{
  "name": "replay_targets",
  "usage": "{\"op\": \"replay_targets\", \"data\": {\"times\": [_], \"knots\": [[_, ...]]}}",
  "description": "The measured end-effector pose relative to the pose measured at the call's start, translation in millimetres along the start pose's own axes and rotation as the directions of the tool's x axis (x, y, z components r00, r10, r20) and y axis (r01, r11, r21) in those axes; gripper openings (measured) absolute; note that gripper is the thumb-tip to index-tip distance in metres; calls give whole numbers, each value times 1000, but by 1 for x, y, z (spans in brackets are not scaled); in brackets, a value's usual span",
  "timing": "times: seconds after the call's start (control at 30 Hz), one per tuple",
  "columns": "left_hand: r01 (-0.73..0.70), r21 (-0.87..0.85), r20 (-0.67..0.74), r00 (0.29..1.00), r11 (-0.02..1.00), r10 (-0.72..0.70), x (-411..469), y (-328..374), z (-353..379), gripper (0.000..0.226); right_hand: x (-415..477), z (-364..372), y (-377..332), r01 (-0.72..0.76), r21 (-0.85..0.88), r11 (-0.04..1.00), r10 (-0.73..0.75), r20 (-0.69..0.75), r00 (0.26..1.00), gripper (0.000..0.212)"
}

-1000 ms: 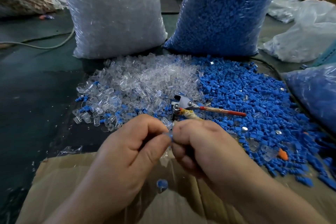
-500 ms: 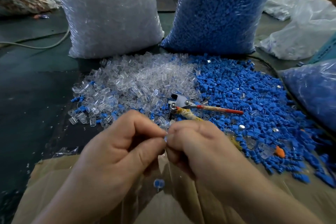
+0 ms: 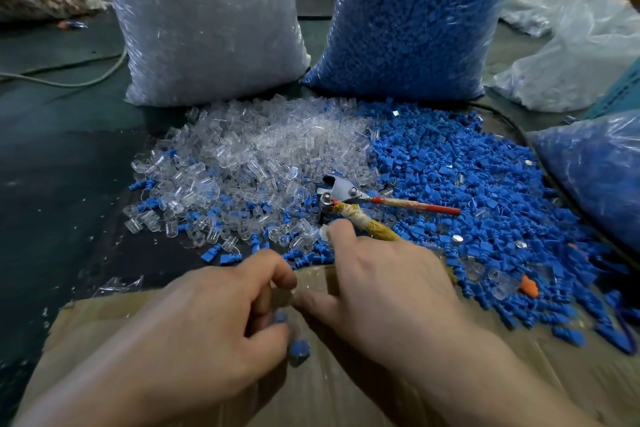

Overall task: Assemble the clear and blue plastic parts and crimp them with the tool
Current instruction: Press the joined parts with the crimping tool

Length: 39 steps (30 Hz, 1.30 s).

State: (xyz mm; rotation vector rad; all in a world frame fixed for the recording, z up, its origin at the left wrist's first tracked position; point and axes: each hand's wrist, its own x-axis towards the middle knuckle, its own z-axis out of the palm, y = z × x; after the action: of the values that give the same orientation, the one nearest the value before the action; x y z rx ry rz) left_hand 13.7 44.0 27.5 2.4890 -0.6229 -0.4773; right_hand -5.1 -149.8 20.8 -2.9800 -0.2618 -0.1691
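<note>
My left hand [image 3: 221, 319] is curled over the cardboard and pinches a small clear and blue part [image 3: 281, 314] between thumb and fingers; most of the part is hidden. My right hand [image 3: 388, 284] has its fingers spread, and its index fingertip is at the yellow-taped handle of the crimp tool [image 3: 341, 191]. The tool lies where the clear parts pile [image 3: 249, 156] meets the blue parts pile [image 3: 467, 184], its red handle pointing right. Another blue and clear piece [image 3: 298, 350] is seen just below my left fingers.
A cardboard box [image 3: 346, 388] sits under both hands. At the back stand a large bag of clear parts [image 3: 207, 28] and a large bag of blue parts [image 3: 415, 17]. Another blue bag [image 3: 595, 170] lies on the right. A cable [image 3: 69, 81] runs at the far left.
My hands were pressed together on one small part. The right hand has let go and moved forward to the tool's handle; the left hand has dropped lower with the part.
</note>
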Motion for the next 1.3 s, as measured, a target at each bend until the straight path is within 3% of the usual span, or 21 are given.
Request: {"op": "replay_targets", "data": {"times": [0.07,0.17,0.23,0.37,0.6,0.97,1.17,1.3], "knots": [[57,55,-115,992,997,-51,3,-1,0,45,9,8,-3,-3,8,1000,4,-71,997,59],[217,189,-377,917,958,-134,12,-6,0,68,19,16,-2,4,1,1000,-4,-110,994,68],[298,288,-416,895,910,-161,18,-7,5,86,21,21,-1,53,-16,998,-55,-147,988,60],[248,346,-438,896,905,-78,29,-2,18,72,25,23,-1,108,23,994,-104,-132,986,35],[120,134,-568,823,984,-23,32,-6,25,28,27,21,5,80,184,980,-62,-101,993,23],[75,87,-552,834,993,-15,30,-8,22,25,28,17,8,68,370,926,-19,-134,991,14],[2,-2,-638,770,1000,-2,30,-12,24,18,28,16,10,21,482,876,66,-163,984,8],[-36,-69,-663,748,997,-18,31,-16,25,17,26,13,10,35,483,875,40,-144,989,7]]}}
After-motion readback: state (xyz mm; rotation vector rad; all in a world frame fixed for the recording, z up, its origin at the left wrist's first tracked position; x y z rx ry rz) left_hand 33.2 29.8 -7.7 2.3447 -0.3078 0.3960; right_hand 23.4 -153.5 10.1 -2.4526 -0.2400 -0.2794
